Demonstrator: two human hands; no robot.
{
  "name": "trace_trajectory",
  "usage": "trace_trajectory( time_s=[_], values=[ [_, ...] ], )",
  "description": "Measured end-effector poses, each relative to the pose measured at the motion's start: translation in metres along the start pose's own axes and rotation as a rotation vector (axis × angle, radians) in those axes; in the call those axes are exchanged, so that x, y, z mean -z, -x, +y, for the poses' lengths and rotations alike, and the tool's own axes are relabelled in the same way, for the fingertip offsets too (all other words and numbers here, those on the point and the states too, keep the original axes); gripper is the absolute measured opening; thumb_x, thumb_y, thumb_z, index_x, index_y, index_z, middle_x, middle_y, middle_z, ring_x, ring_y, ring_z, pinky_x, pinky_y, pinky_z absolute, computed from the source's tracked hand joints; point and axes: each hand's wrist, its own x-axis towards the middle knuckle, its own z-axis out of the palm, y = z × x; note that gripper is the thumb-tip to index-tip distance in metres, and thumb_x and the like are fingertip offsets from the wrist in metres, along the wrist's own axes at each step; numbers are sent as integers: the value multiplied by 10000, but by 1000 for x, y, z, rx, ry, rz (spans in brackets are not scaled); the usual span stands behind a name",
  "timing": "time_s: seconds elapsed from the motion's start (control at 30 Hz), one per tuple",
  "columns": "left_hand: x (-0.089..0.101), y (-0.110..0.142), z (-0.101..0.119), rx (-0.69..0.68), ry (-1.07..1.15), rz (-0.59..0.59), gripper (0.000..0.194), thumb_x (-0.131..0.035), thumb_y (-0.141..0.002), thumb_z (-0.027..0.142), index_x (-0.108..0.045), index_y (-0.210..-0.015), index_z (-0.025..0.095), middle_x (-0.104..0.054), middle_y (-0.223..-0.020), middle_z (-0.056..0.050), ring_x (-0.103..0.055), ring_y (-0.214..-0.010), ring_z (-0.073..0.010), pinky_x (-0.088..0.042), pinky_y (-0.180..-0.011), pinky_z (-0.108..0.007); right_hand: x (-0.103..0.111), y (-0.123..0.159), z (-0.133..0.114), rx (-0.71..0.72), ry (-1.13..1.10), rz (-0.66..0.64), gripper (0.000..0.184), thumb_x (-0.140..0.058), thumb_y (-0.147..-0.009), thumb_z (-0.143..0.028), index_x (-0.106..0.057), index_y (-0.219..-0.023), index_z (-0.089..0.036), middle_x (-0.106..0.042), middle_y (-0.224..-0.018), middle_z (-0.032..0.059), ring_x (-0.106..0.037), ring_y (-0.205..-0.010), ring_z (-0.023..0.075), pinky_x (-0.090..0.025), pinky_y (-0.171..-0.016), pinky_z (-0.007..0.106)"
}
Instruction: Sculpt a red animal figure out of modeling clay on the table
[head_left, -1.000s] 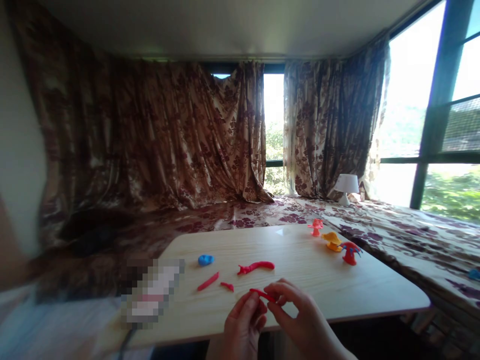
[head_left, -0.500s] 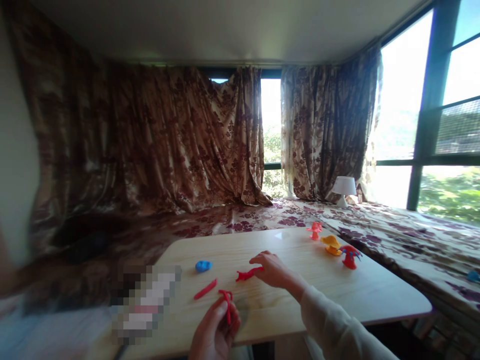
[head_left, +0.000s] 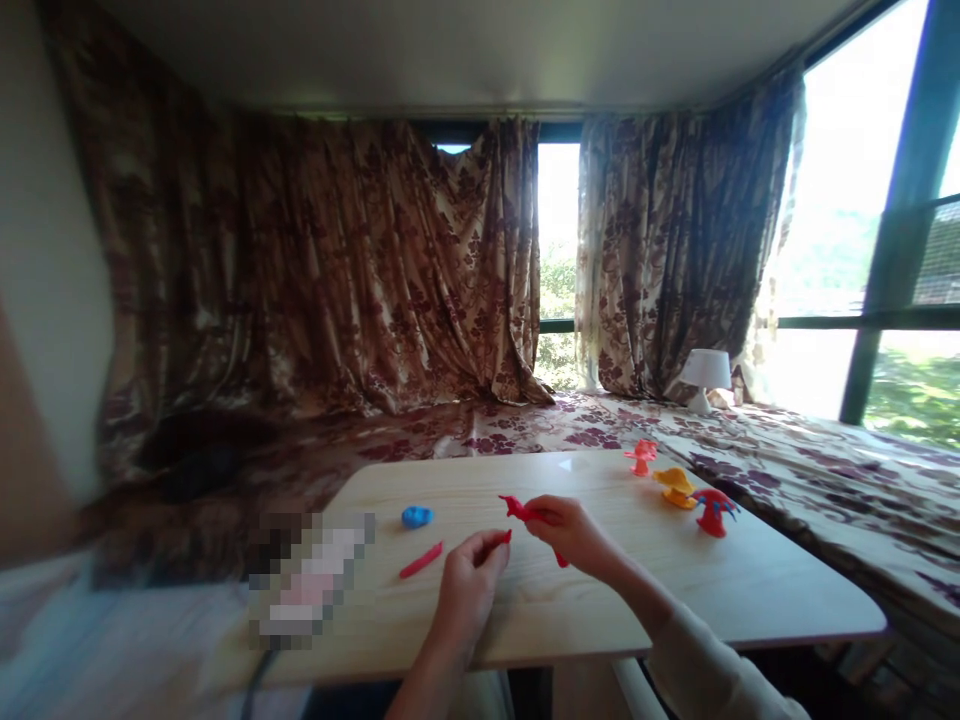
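Observation:
My right hand (head_left: 574, 530) is closed around a red modelling clay figure (head_left: 516, 508), held just above the table. Its forked end sticks out to the left of the fingers, and a bit of red shows below them. Close by on the left, my left hand (head_left: 472, 575) pinches a piece of red modelling clay (head_left: 508, 537); only its tip shows, the rest is hidden by the fingers. A red clay strip (head_left: 421, 560) lies left of that hand. Behind the strip sits a blue clay lump (head_left: 417, 516).
Three small clay models stand at the table's right back: a coral one (head_left: 642, 457), a yellow one (head_left: 675, 487) and a red one with blue spikes (head_left: 712, 512). A blurred-out object (head_left: 315, 580) with a cable lies on the left of the pale wooden table (head_left: 637, 610).
My right hand has picked up the red clay figure from the table. My left hand has moved up and right, towards it, still pinching red clay. The view has shifted slightly.

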Motion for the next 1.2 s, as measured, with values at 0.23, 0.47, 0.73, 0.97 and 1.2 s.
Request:
trace_trajectory(
  time_s=[0.23, 0.47, 0.73, 0.97, 1.2],
  values=[
    [-11, -9, -3, 8, 22, -26, 204, -699, -592, 284, -701, -740, 143, -643, -609, -12, -549, -600, -125, -415, -603, -234, 8, 10, -24, 101, 48, 53, 196, -555, -753, -197, -691, -880, -137, -668, -723, 24, -560, -634, 135, -447, -583, 229],
    [-8, -5, 6, 40, 68, -60, 232, -703, -590, 297, -708, -763, 143, -633, -592, -7, -541, -594, -118, -402, -607, -231, 2, 12, -30, 136, 53, 56, 184, -563, -768, -214, -696, -881, -154, -677, -746, 25, -582, -659, 143, -466, -609, 229],
    [-9, -4, 9, 34, 95, -65, 248, -718, -577, 322, -709, -747, 142, -626, -586, -9, -537, -605, -125, -405, -627, -235, 3, 12, -37, 137, 80, 37, 179, -548, -788, -236, -693, -860, -161, -659, -714, 14, -550, -632, 127, -449, -586, 219],
    [-13, -1, 12, 16, 146, -18, 276, -733, -559, 352, -709, -738, 144, -627, -595, -5, -542, -613, -126, -419, -652, -242, 3, 16, -46, 121, 87, 38, 168, -538, -778, -206, -688, -838, -158, -636, -679, 2, -529, -618, 122, -422, -561, 213],
    [-11, -3, 2, -2, 187, 20, 305, -743, -555, 369, -707, -754, 140, -629, -611, -7, -539, -617, -126, -431, -654, -253, 1, 17, -50, 95, 38, 35, 184, -529, -798, -245, -686, -839, -160, -646, -701, 13, -554, -638, 129, -444, -570, 217]
  ],
)
